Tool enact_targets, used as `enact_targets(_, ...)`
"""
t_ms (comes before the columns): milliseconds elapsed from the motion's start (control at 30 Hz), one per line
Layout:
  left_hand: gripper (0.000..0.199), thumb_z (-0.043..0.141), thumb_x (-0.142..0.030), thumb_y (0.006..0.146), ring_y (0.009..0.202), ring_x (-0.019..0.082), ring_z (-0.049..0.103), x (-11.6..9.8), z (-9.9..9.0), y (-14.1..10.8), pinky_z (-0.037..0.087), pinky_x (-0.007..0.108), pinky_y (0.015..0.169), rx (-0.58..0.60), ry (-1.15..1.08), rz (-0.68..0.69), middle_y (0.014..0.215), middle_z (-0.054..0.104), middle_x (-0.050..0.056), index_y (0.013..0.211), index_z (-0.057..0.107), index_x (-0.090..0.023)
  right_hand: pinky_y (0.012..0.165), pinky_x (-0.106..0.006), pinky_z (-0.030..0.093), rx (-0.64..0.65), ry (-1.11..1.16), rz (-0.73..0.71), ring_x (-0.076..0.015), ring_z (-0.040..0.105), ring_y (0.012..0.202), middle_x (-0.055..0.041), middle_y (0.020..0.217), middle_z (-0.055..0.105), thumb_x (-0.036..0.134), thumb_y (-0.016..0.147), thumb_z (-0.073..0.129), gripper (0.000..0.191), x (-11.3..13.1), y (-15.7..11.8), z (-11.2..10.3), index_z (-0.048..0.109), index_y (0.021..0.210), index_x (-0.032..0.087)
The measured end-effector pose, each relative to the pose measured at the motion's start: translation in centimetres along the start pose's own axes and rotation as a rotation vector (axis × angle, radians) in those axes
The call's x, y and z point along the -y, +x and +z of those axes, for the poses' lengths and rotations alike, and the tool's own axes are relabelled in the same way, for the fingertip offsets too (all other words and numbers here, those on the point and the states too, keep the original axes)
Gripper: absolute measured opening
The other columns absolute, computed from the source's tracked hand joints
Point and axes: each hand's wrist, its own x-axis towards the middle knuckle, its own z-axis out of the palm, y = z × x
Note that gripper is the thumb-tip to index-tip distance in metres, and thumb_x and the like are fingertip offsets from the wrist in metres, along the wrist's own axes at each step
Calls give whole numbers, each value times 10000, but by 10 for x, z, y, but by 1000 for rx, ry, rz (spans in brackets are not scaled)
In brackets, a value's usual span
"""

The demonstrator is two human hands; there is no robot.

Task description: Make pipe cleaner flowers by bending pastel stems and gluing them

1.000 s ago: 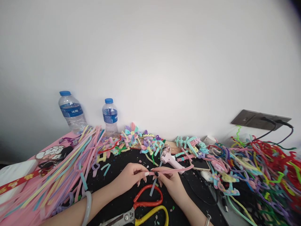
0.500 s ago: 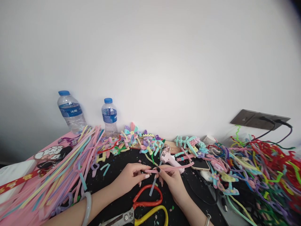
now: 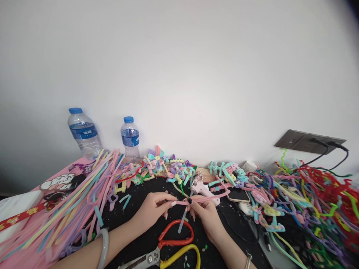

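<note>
A pink fuzzy stem runs between my hands, its long end bending up on the right. My left hand pinches its left end between thumb and fingers. My right hand grips it further right, black thumbnail on top. Behind my right hand lies a pale pink glue gun, partly hidden, with a translucent glue stick showing below the hands. Scissors with one red and one yellow handle lie open on the black mat, just below my hands.
Loose pastel stems spread over the left side. Two bottles stand by the wall. Finished fuzzy shapes line the back. A phone, cables and a tangled multicoloured pile occupy the right.
My left hand's fingers have shifted slightly up and closed more around the stem's left end. The stem's right end has dropped a little and moved left.
</note>
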Motion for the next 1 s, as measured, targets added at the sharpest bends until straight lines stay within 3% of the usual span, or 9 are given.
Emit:
enact_targets(300, 311, 499, -373, 814, 417, 74, 423, -8, -5, 1, 357, 192, 463, -157, -25, 29, 484, 461, -49, 604, 538, -147, 400, -201, 301, -38, 39, 23, -70, 412, 404, -10, 573, 620, 356, 745, 663, 221, 1, 0, -2, 664, 674, 147)
enact_targets(433, 189, 525, -324, 803, 526, 95, 515, -5, -3, 0, 419, 206, 520, -97, 9, 72, 738, 620, 15, 826, 601, -152, 392, -202, 296, -27, 39, 44, -74, 409, 398, -6, 561, 618, 386, 726, 673, 243, 4, 0, 0, 662, 659, 153)
enact_targets(533, 277, 590, -227, 744, 712, 141, 586, -4, 0, -3, 469, 221, 606, -5, 68, 98, 941, 644, 51, 1016, 594, -179, 385, -197, 301, 2, 28, 61, -73, 414, 391, -7, 547, 614, 406, 715, 678, 264, 7, 0, 1, 657, 661, 148)
enact_targets(633, 229, 555, -179, 756, 795, 161, 602, -5, 2, -5, 486, 231, 664, 72, 124, 138, 912, 660, 49, 975, 623, -176, 379, -187, 311, 32, 27, 78, -72, 427, 384, -4, 528, 612, 413, 706, 686, 271, 8, -1, 2, 639, 686, 147)
enact_targets(767, 159, 508, -194, 798, 722, 145, 609, -7, 3, -6, 489, 230, 653, 80, 122, 178, 836, 662, 39, 893, 631, -162, 367, -175, 319, 36, 40, 86, -65, 432, 369, 0, 525, 620, 395, 702, 696, 260, 8, -1, 2, 604, 714, 153)
enact_targets(1000, 141, 540, -232, 793, 622, 125, 587, 0, 4, -3, 476, 237, 602, 75, -93, 80, 757, 642, 24, 897, 577, -144, 361, -190, 323, -6, 34, 48, -80, 438, 369, 1, 524, 610, 440, 705, 676, 301, 4, -1, 2, 579, 741, 157)
